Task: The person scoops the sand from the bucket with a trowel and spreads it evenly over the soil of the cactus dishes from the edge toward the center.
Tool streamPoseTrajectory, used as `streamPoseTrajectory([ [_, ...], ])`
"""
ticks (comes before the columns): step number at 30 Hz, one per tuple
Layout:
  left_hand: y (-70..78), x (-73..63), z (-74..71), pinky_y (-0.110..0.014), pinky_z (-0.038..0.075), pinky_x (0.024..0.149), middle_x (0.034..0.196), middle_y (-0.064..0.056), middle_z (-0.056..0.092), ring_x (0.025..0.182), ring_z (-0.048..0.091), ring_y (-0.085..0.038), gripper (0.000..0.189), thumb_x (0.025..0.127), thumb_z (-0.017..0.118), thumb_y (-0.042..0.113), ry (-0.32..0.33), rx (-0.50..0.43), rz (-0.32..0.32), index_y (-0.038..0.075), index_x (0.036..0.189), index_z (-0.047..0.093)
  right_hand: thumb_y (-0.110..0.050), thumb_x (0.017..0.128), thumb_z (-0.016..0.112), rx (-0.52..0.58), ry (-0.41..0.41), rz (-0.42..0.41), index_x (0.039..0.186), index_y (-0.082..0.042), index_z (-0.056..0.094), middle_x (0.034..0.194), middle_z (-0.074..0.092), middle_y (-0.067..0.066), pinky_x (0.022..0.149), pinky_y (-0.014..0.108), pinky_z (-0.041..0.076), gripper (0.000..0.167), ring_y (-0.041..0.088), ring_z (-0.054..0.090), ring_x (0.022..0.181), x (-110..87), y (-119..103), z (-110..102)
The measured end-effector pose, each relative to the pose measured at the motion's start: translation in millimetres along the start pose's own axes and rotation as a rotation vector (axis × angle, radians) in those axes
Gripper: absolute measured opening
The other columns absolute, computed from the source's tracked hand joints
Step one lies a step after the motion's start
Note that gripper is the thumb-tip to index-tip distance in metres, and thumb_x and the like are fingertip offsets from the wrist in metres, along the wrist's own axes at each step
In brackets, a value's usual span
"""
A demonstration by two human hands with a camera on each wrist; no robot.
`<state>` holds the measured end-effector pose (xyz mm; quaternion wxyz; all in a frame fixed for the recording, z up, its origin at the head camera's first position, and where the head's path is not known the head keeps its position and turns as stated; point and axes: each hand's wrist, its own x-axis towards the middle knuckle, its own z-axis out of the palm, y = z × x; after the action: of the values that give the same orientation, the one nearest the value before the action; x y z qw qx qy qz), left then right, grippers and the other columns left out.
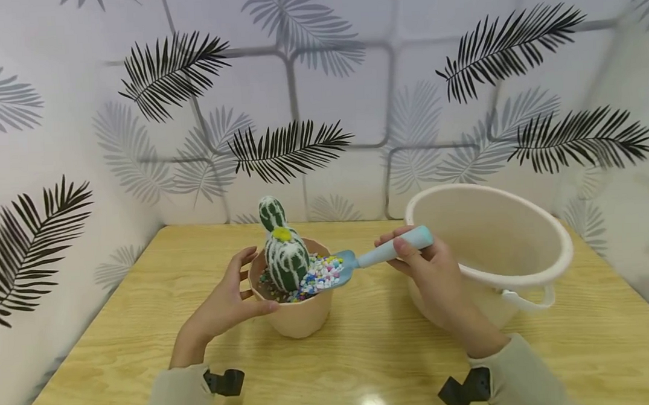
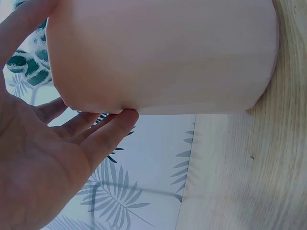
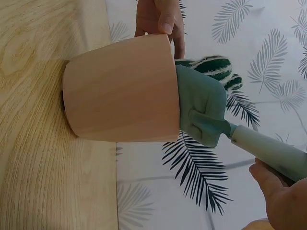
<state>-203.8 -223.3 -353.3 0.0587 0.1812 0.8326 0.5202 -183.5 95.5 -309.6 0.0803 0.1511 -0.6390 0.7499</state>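
Note:
A peach flowerpot stands on the table with a green and white striped cactus in it, a yellow flower on its front. My left hand holds the pot from the left, thumb along the near rim and fingers against its far side. In my right hand is a small blue garden trowel, gripped by its pale handle. Its blade reaches over the pot's right rim, bearing colourful pebbles. More pebbles lie around the cactus base. From the right wrist view, the blade's underside shows beside the rim.
A large cream bucket stands to the right, behind my right hand, its white handle hanging at the front. A leaf-patterned curtain rises behind the wooden table. One small white bit lies near the front edge.

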Motion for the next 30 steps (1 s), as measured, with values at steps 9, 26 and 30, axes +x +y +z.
streamPoseTrajectory([
  [9,1.8,2.5,-0.5,-0.059,0.033,0.107,0.158,-0.018,0.004,0.143,0.011,-0.046,0.099,0.083,0.075,0.022,-0.003,0.026,0.015,0.01,0.152,0.005,-0.008,0.097,0.053,0.054,-0.043,-0.062,0.106,-0.007,0.055,0.104,0.064,0.0,0.093,0.03,0.051,0.009,0.015,0.063,0.108,1.4,7,-4],
  [26,-5.1,2.2,2.8,-0.06,0.034,0.105,0.157,-0.016,0.018,0.138,0.025,-0.047,0.098,0.08,0.076,0.032,0.045,0.189,0.018,0.009,0.152,0.013,-0.002,0.098,0.046,0.077,0.127,-0.053,0.106,0.003,0.048,0.095,0.065,-0.002,0.085,0.031,0.055,0.009,0.013,0.068,0.097,-4.5,10,16],
  [30,-1.6,1.8,2.7,-0.061,0.034,0.105,0.157,-0.017,0.021,0.137,0.028,-0.046,0.1,0.079,0.076,0.035,0.056,0.252,0.006,0.007,0.152,0.014,0.0,0.098,0.045,0.07,0.138,-0.039,0.106,0.005,0.048,0.094,0.064,-0.001,0.085,0.031,0.055,0.01,0.013,0.068,0.095,-3.3,9,16],
])
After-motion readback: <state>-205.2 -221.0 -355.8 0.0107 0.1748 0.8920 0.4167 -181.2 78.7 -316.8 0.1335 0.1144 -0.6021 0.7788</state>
